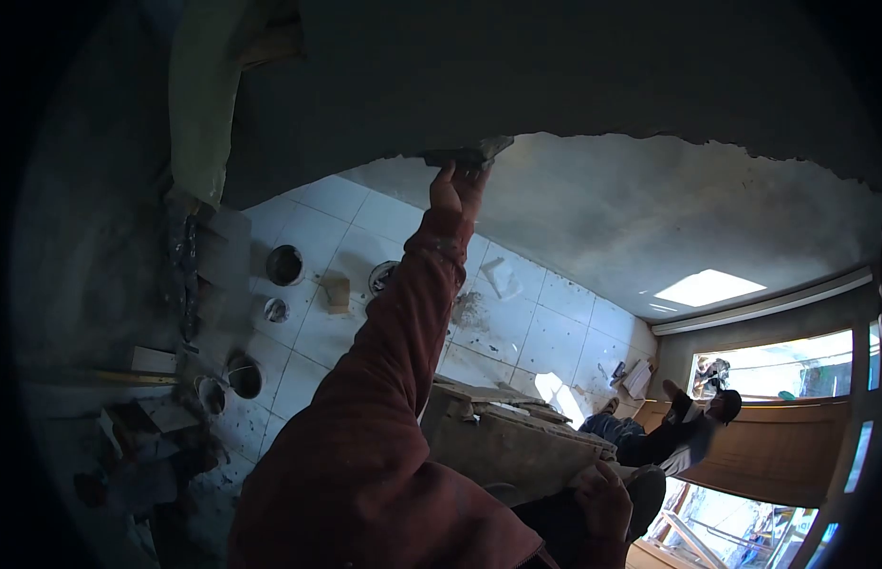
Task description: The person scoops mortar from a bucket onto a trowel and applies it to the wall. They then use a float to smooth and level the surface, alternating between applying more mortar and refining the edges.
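My left hand [460,194], at the end of a raised red sleeve, grips a dark plastering trowel [452,156]. The trowel lies against the ragged lower edge of a dark grey plaster layer [574,85]. Beyond that edge runs a smoother, lighter grey wall surface [593,209]. Low on the right, my right hand [604,501] is near my body beside a worn, plaster-stained board [503,446]. Its fingers are curled, and what they hold, if anything, is hidden in shadow.
Several buckets, among them a dark bucket [284,266], stand on white floor tiles [313,223] near a tan block [337,294]. One person in a dark cap [724,406] is by the wooden panel [773,446] at right; another person [156,479] is in shadow at lower left.
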A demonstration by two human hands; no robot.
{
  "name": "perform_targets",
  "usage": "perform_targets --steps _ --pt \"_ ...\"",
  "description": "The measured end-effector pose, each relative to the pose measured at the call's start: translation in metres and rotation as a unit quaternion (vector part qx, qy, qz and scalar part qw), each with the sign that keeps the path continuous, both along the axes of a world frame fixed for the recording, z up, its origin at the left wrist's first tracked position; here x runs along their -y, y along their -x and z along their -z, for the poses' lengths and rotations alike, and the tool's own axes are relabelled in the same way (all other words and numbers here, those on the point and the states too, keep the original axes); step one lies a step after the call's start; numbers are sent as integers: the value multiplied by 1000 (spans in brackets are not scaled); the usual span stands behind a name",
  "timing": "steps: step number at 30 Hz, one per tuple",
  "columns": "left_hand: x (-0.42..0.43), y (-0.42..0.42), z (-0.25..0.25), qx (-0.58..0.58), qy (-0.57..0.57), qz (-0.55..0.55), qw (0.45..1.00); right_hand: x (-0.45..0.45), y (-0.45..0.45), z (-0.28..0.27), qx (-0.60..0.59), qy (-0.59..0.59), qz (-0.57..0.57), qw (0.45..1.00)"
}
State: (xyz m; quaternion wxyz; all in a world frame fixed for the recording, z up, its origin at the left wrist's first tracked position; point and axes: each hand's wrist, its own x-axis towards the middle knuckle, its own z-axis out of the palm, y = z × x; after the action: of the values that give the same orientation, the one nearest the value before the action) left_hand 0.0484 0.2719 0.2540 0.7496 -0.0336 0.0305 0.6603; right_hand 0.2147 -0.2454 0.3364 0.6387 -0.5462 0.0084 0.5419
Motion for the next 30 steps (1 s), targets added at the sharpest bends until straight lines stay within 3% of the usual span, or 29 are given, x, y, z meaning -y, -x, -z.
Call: perform_targets --steps 4,6,8,10,16,18,19,24,26,30 --pt "24 35 68 57 -120 -20 991 2 -1 2 7 -9 -9 1000" --pt "34 65 73 -2 -25 -67 997 4 -1 -1 18 0 -15 1000" --pt "33 77 68 -22 0 -79 997 2 1 -4 35 13 -21 999" --pt "25 81 60 8 -83 -56 995 1 0 -3 24 11 -16 1000" --pt "-3 39 26 13 -48 -64 997 -6 2 -7 54 35 -27 998" --pt "-15 14 23 28 -127 0 992 -8 2 -7 53 32 -33 998" --pt "-15 -3 13 17 -111 14 994 -8 0 -5 43 26 -32 998" --pt "24 -33 4 29 -100 43 994 -7 2 -7 44 10 -30 999" --pt "44 -19 20 52 -130 38 989 -6 2 -7 63 13 -22 998" --pt "68 0 7 46 -125 18 991 -5 6 -12 76 32 -20 996"
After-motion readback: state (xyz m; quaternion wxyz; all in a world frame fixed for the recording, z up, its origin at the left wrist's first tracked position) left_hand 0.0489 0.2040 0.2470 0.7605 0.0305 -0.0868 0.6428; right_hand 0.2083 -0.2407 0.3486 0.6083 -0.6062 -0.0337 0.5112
